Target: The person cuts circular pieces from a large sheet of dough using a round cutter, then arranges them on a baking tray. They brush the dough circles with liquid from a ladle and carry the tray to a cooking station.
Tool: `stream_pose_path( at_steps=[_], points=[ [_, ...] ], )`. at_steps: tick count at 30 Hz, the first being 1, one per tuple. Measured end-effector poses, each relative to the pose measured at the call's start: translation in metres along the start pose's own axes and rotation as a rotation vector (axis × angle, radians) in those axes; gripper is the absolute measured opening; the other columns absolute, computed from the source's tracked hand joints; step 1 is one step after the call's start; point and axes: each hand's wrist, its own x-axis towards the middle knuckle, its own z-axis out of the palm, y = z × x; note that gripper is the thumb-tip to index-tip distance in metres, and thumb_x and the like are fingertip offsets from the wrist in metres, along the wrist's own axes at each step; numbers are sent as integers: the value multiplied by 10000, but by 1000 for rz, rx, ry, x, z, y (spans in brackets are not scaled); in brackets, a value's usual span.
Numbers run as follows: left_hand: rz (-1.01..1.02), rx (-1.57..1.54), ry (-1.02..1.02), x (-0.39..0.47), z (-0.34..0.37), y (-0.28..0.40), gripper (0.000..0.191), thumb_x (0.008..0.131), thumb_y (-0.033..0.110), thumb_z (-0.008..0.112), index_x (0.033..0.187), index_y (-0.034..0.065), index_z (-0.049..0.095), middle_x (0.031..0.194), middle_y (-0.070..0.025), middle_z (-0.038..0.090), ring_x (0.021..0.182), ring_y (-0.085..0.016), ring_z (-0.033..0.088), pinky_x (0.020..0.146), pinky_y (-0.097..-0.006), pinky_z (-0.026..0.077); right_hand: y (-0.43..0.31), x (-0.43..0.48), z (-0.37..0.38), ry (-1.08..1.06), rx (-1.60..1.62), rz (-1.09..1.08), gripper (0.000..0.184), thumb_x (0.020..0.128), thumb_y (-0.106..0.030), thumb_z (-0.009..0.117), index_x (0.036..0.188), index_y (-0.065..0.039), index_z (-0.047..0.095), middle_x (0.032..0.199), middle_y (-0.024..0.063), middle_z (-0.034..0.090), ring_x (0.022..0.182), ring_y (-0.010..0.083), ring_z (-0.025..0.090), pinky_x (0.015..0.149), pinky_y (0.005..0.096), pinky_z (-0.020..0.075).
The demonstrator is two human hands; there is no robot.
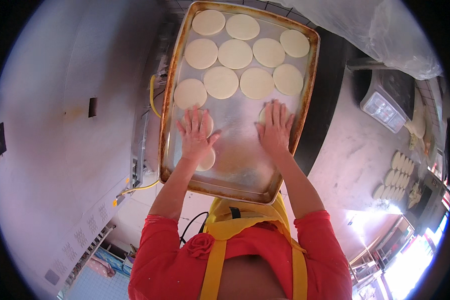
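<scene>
A metal baking tray (228, 185) with a browned rim lies before me. Flat round dough discs (235, 54) fill its far part in rows. My left hand (195, 137), palm down with fingers spread, rests over a dough disc (210, 122) near the tray's left side; another disc (207, 160) shows partly from under that hand and wrist. On the right side, my right hand (275, 125) lies flat over one more disc (263, 114), its fingers a little apart. Both palms hide parts of the discs beneath.
A large pale metal cabinet (60, 112) stands at left, with a yellow cable (140, 188) near it. On the worktop (337, 165) at right are a scale (384, 108) and rows of small dough pieces (395, 176). Clear plastic sheeting (375, 33) hangs at the upper right.
</scene>
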Motion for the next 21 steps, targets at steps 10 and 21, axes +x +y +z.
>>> stream_pose_path(
  at_steps=[10,21],
  points=[
    [-318,-16,146,-3,12,15,815,834,539,509,1435,97,183,1480,-223,102,1339,-460,128,1009,-667,120,-2,29,14,225,19,261,695,868,-380,521,1405,-44,235,1459,216,188,1344,402,173,1065,582,145],
    [-103,-17,26,-26,0,-19,797,838,501,514,1424,62,198,1469,-243,125,1360,-423,84,1050,-621,57,-55,-62,2,-110,159,-632,583,810,-244,564,1349,-116,384,1441,52,293,1347,298,230,1101,538,145]
  ],
)
